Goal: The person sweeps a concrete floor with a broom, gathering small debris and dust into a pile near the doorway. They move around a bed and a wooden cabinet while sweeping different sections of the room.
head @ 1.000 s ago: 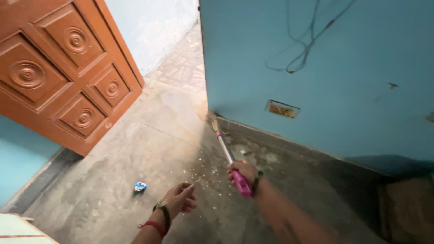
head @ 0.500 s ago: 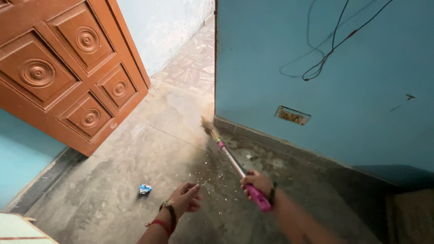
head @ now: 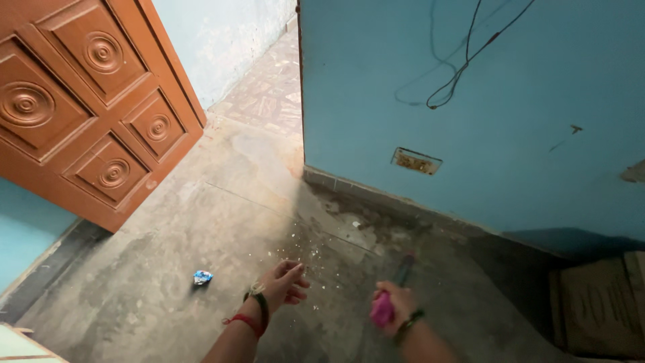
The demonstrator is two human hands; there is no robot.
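So the right hand (head: pixel 396 306) is wrapped tight around the bright pink grip of a broom handle (head: pixel 384 310), and it's pretty motion-blurred, so all you really get is the pink end in the fist plus a short dark stretch of the stick poking up and away from the knuckles toward the wall; can't make out the bristle end at all. There's a dark band on that wrist. The left hand (head: pixel 285 282) isn't holding anything, fingers loosely curled and a bit spread, hovering over the floor just left of the broom, with a dark bracelet and a red thread on the wrist. Right around and above the left hand's fingers there's a scatter of small pale crumbs (head: pixel 310 253) on the grey stained concrete floor (head: pixel 201 222). Off to the left of that hand sits a small crumpled blue-and-white wrapper (head: pixel 202 276), well apart from both hands. Further out you've got the teal painted wall (head: pixel 470 134) with loose dark wires (head: pixel 457 74) hanging on it, and a carved brown wooden door (head: pixel 87 101) standing open on the left.
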